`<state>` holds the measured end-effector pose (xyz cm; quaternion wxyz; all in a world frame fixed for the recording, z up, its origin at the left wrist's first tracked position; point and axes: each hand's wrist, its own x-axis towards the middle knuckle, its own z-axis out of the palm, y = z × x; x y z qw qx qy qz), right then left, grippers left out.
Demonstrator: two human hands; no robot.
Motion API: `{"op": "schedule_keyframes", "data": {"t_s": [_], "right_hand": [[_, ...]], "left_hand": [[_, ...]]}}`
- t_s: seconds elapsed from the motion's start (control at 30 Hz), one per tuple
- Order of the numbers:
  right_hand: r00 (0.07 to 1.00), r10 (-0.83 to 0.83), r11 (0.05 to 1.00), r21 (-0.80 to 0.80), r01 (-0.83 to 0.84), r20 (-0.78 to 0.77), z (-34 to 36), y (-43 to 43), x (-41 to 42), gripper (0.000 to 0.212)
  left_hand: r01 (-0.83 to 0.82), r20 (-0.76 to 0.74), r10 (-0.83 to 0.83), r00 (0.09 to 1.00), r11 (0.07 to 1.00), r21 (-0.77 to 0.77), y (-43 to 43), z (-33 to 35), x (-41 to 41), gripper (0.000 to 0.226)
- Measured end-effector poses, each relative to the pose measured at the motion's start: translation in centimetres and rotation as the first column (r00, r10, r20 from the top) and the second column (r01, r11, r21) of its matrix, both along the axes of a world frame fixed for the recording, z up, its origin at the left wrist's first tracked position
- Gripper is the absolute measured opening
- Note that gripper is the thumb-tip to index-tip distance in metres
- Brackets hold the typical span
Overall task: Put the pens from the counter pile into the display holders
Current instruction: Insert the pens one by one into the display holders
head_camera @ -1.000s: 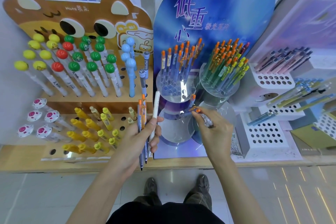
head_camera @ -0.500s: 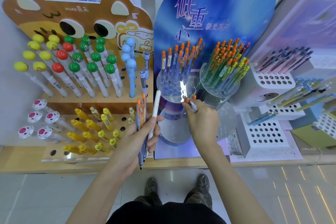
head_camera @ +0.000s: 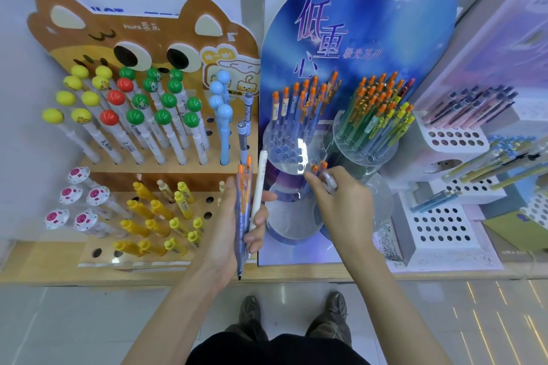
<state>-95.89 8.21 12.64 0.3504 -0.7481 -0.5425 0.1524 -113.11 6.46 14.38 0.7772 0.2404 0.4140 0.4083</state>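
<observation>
R hand (head_camera: 341,207) pinches approx two slim orange-topped clear-barrel pens (head_camera: 319,167), fingers curled tight round them. Orange ends point up-left twd the clear round perforated acrylic holder (head_camera: 281,154), just beyond the fingertips. Pens' long axis lies slanted across the holes, not down into them, so prob needs uprighting. L hand (head_camera: 234,225), further off, grips the bundle of blue orange-topped pens (head_camera: 244,195) w/ one white pen (head_camera: 260,187).

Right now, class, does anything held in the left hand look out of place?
Yes. The left hand grips several orange-topped blue pens plus one white pen, which differs in colour from the rest.
</observation>
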Motion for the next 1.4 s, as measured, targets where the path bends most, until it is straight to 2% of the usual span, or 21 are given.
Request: {"op": "schedule_keyframes", "data": {"t_s": [0.03,0.1,0.17,0.23,0.33,0.37,0.43,0.5,0.57,0.67,0.73,0.77,0.87,0.97,1.1,1.23,1.4], "right_hand": [[0.985,0.017,0.999,0.034,-0.011,-0.171,0.8,-0.4,-0.3,0.025],[0.883,0.100,0.995,0.061,-0.081,-0.459,2.7,-1.0,-1.3,0.011],[0.765,0.199,0.973,0.033,-0.226,-0.613,4.1,-1.2,-2.5,0.008],[0.666,0.247,0.943,0.017,-0.331,-0.704,4.8,-1.0,-3.5,0.009],[0.649,0.218,0.935,-0.035,-0.353,-0.729,5.2,-0.6,-4.1,0.012],[0.614,0.206,0.928,-0.046,-0.370,-0.762,5.1,-0.6,-4.0,0.011],[0.548,0.200,0.915,-0.046,-0.402,-0.812,4.7,-0.8,-3.8,0.011],[0.571,0.165,0.937,-0.053,-0.345,-0.804,4.5,-0.9,-3.1,0.011],[0.628,0.122,0.979,-0.011,-0.203,-0.768,4.3,-0.7,-1.7,0.011],[0.818,0.073,0.996,0.080,-0.034,-0.571,3.9,0.0,0.8,0.019],[0.876,0.069,0.996,0.086,-0.032,-0.477,3.0,0.3,1.2,0.016],[0.888,0.078,0.996,0.079,-0.048,-0.454,2.4,0.4,1.1,0.012],[0.945,0.171,0.985,0.085,-0.153,-0.277,0.9,0.5,0.6,0.012],[0.954,0.281,0.952,0.158,-0.263,-0.104,0.3,0.6,0.7,0.014],[0.949,0.313,0.940,0.158,-0.303,-0.042,0.0,0.8,1.7,0.012],[0.936,0.342,0.930,0.173,-0.325,-0.078,-0.5,1.0,2.4,0.015],[0.877,0.473,0.879,0.116,-0.462,-0.087,-1.2,1.1,2.4,0.019]], "left_hand": [[-0.002,-0.043,0.003,0.999,1.000,0.015,0.1,0.0,0.1,0.063],[-0.013,-0.134,0.022,0.991,0.997,0.071,0.1,0.0,0.4,0.054],[-0.008,-0.210,0.039,0.977,0.989,0.145,0.0,-0.1,0.7,0.045],[0.010,-0.272,0.052,0.961,0.975,0.222,0.0,-0.2,0.9,0.039],[0.030,-0.329,0.072,0.941,0.955,0.296,0.1,-0.4,0.9,0.047],[0.039,-0.349,0.076,0.934,0.950,0.310,0.1,-0.5,0.8,0.048],[0.034,-0.386,0.088,0.918,0.954,0.297,-0.1,-0.8,0.7,0.034],[0.006,-0.425,0.099,0.900,0.971,0.239,-0.1,-0.9,0.7,0.033],[-0.048,-0.463,0.145,0.874,0.975,0.215,0.1,-1.2,0.4,0.049],[-0.143,-0.374,0.208,0.904,0.970,0.195,0.4,-1.1,0.4,0.044],[-0.190,-0.230,0.230,0.945,0.964,0.184,0.6,-1.1,0.5,0.035],[-0.181,-0.213,0.223,0.951,0.963,0.198,0.6,-1.1,0.6,0.033],[-0.143,-0.269,0.207,0.941,0.961,0.238,0.5,-1.6,0.7,0.024],[-0.121,-0.382,0.218,0.898,0.958,0.261,0.4,-2.1,0.8,0.019],[-0.092,-0.480,0.205,0.853,0.964,0.250,0.3,-2.3,0.9,0.025],[-0.070,-0.503,0.200,0.841,0.962,0.265,0.1,-2.6,0.9,0.024],[-0.081,-0.503,0.217,0.837,0.957,0.278,0.1,-2.7,1.0,0.029]]}}
